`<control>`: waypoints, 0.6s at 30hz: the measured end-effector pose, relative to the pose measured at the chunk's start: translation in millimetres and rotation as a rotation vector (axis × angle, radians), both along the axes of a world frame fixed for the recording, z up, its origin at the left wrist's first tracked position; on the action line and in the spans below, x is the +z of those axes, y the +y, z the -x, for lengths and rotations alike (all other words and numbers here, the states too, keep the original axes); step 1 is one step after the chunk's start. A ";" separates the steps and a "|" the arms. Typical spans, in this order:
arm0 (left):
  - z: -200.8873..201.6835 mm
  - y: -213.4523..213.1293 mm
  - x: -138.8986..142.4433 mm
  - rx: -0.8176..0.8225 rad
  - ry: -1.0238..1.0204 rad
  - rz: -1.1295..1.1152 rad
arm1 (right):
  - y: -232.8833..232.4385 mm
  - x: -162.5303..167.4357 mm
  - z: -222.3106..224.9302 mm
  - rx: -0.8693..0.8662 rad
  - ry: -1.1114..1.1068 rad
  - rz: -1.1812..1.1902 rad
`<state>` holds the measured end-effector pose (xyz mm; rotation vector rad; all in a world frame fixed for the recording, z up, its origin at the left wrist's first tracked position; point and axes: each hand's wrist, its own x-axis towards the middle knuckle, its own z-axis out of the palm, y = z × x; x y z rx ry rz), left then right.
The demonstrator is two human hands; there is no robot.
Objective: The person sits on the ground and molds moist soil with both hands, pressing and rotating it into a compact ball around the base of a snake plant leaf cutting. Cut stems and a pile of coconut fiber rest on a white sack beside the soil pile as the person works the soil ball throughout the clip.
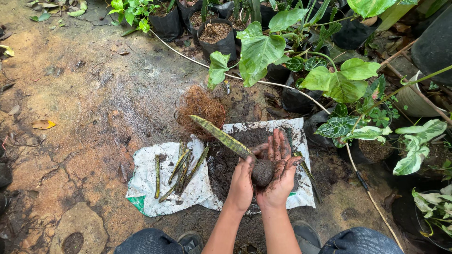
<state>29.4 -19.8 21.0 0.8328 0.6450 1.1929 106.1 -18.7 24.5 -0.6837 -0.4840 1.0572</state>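
Cupping a dark soil ball [262, 172] between them, the left hand [242, 181] and right hand [281, 173] have muddy fingers [275, 146] curled round it above a soil-heaped white sack [150, 181]. A striped leaf cutting [221, 137] juts up-left from the ball, more cuttings [181, 169] lying beside a brown fibre clump [201, 108].

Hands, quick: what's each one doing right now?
Left hand: cupped around the soil ball at the base of the striped leaf.
Right hand: fingers spread, palm pressed against the same soil ball.
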 end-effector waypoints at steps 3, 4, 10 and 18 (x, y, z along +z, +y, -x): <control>0.4 -0.8 3.6 0.121 -0.163 0.156 | -1.8 1.9 3.1 0.013 -0.028 -0.018; 0.2 -1.1 3.9 0.125 -0.131 0.148 | -2.6 2.4 3.6 0.008 -0.050 -0.025; 2.3 1.3 3.8 0.098 0.043 0.081 | -4.6 5.1 3.6 -0.030 -0.136 -0.052; 10.6 -1.8 16.6 -0.042 0.015 0.045 | -7.2 12.4 3.4 -0.040 -0.043 -0.092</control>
